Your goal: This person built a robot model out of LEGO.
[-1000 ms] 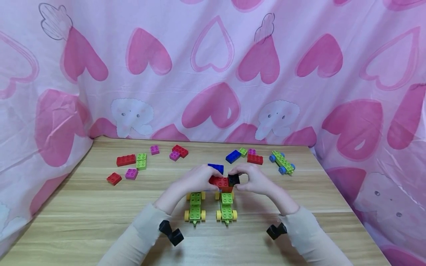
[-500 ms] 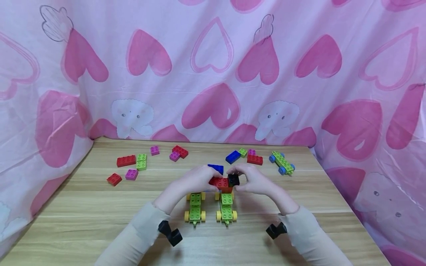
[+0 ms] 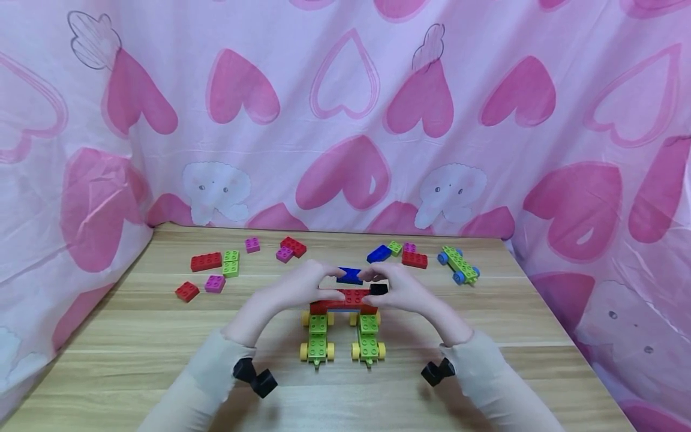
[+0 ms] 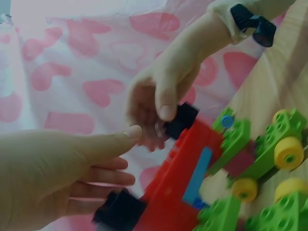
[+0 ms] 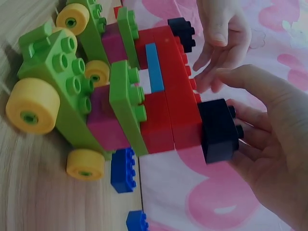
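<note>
Red bricks (image 3: 345, 298) joined into a long bar sit between my two hands, laid across the backs of two green wheeled bases, near the middle of the tabletop (image 3: 108, 354). Going from the left: far out on the tabletop lie a small red brick (image 3: 186, 291), a magenta brick (image 3: 214, 282), a longer red brick (image 3: 206, 261) and a light green brick (image 3: 230, 263), all well apart from my hands. My left hand (image 3: 294, 287) comes next, its fingers (image 4: 130, 133) mostly straight and slightly apart, the tips resting at the left end of the red bar, where a black brick (image 4: 119, 211) sits; I cannot tell whether they pinch it or only touch it. Below the bar stand the left green base (image 3: 317, 336) and the right green base (image 3: 369, 338), side by side on yellow wheels, just apart from each other. A blue brick (image 3: 349, 276) lies just behind the bar. My right hand (image 3: 402, 290) has its fingers (image 5: 260, 130) curled round a second black brick (image 3: 378, 289) at the bar's right end, thumb on top of it. Farther right and back are another blue brick (image 3: 378, 254), a red brick (image 3: 413, 259) and a green base with blue wheels (image 3: 458, 264), with the pink heart-print cloth (image 3: 345, 120) hanging behind everything.
</note>
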{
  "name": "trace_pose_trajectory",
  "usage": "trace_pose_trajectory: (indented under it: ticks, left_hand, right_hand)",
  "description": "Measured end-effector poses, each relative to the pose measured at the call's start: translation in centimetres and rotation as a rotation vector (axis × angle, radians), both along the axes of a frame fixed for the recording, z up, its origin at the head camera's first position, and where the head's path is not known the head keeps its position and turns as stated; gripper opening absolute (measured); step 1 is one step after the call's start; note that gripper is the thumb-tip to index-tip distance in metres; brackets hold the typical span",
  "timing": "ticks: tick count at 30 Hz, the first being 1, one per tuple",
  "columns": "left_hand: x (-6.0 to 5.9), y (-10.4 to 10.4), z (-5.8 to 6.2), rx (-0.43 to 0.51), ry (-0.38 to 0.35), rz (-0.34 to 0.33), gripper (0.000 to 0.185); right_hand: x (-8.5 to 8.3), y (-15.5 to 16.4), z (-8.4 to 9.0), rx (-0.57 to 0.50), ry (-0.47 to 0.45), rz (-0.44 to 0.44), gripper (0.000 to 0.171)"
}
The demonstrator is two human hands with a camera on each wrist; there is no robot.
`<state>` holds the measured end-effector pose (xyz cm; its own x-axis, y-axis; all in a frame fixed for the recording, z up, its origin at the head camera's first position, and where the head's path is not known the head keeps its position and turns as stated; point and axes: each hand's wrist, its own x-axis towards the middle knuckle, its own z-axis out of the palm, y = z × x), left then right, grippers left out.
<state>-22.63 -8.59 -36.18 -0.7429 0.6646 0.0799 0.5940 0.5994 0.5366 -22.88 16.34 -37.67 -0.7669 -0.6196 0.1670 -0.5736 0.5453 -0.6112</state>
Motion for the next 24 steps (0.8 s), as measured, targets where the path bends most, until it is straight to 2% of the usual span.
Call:
trace_pose_trajectory:
  ticks: [4, 8, 12, 15, 18, 24]
  left_hand:
    - [-0.2, -2.1, 0.0, 0.065, 0.059, 0.034, 0.041]
    - [-0.6, -4.4, -0.2, 0.158, 0.163, 0.079, 0.036]
    - [-1.2, -6.6, -0.8, 0.219, 0.262, 0.175, 0.034]
    - [-1.9, -8.4, -1.6, 0.242, 0.305, 0.253, 0.034]
    - [-2.5, -10.1, -2.5, 0.255, 0.314, 0.324, 0.035]
    - [-3.7, -13.4, -4.8, 0.239, 0.256, 0.477, 0.044]
  right_hand:
    - [-0.2, -0.7, -0.2, 0.038, 0.019, 0.004, 0.037]
    - [-0.3, -1.1, -0.5, 0.086, 0.007, 0.022, 0.041]
    - [-0.3, -1.3, -0.8, 0.099, 0.009, 0.037, 0.040]
    - [-0.3, -1.4, -1.0, 0.099, 0.034, 0.050, 0.036]
    - [-0.3, -1.5, -1.1, 0.103, 0.054, 0.056, 0.035]
    - [-0.4, -1.5, -1.3, 0.110, 0.061, 0.054, 0.035]
